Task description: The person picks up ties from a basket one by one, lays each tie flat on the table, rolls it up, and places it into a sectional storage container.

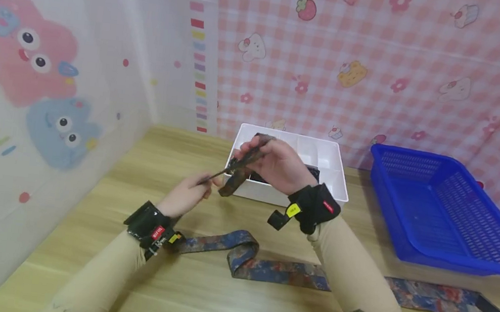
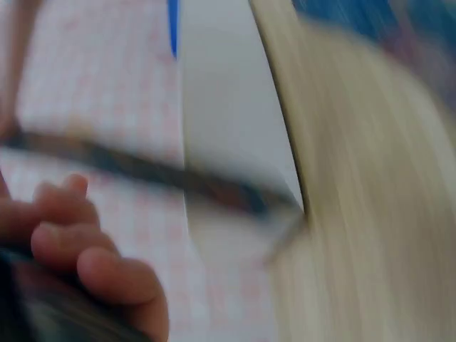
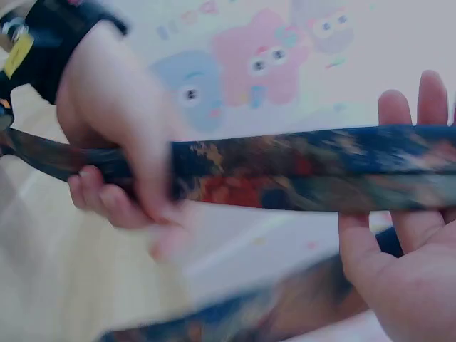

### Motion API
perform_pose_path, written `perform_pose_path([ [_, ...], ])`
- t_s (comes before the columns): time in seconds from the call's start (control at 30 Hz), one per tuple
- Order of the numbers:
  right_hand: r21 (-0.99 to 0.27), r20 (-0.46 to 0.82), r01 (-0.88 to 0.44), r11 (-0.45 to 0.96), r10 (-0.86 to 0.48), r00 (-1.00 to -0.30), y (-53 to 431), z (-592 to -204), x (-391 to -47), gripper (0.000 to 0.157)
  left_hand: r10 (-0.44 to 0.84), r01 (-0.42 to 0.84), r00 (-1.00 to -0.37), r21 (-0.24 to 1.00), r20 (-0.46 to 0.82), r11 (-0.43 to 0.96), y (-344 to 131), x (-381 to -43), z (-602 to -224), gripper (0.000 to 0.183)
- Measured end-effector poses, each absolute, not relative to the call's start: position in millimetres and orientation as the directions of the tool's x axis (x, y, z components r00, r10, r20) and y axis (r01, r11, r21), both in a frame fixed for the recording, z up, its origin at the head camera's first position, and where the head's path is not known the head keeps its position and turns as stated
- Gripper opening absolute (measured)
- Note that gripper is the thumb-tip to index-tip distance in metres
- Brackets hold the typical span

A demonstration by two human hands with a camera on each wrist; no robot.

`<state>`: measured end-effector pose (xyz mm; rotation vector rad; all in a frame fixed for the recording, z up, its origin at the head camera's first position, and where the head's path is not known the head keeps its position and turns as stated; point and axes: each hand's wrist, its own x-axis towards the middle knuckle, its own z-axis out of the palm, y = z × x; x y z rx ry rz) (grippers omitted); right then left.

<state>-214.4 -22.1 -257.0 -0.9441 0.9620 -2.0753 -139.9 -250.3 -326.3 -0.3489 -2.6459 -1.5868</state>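
Note:
A long necktie with a blue, red and grey floral print runs between the hands and trails across the wooden table. My left hand grips one stretch of it, fingers curled round the fabric in the right wrist view. My right hand is raised in front of the white box, with the tie lying across its extended fingers. A loose fold of the tie hangs below that hand. The left wrist view is blurred; there, curled fingers show beside a taut strip of tie.
Behind the hands stands a white compartment box with dark items in its near compartments, partly hidden by the right hand. A blue plastic basket sits at the right. Printed cloth covers the walls behind and at left.

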Motion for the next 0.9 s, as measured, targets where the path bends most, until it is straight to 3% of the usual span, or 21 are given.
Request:
perform_pose_path([
  [0.2, -0.753, 0.502, 0.211, -0.624, -0.751, -0.429, 48, -240, -207, 0.012, -0.040, 0.162, -0.975, 0.823, 0.218, 0.545, -293, -127, -326, 0.034],
  [0.5, -0.720, 0.529, 0.195, -0.666, -0.708, -0.467, 151, -253, -202, 0.024, -0.208, 0.191, -0.882, 0.724, 0.422, 0.662, -355, -117, -345, 0.046],
  [0.7, -0.740, 0.509, 0.201, -0.642, -0.730, -0.456, 195, -298, -200, 0.025, -0.198, 0.095, -0.913, 0.658, 0.357, 0.747, -395, -94, -365, 0.047],
  [0.8, -0.735, 0.495, 0.228, -0.638, -0.736, -0.462, 223, -321, -193, 0.026, -0.121, 0.081, -0.948, 0.590, 0.295, 0.803, -408, -89, -370, 0.045],
  [0.9, -0.719, 0.465, 0.258, -0.645, -0.723, -0.511, 260, -341, -180, 0.030, -0.029, 0.115, -0.966, 0.530, 0.255, 0.840, -412, -97, -376, 0.042],
])
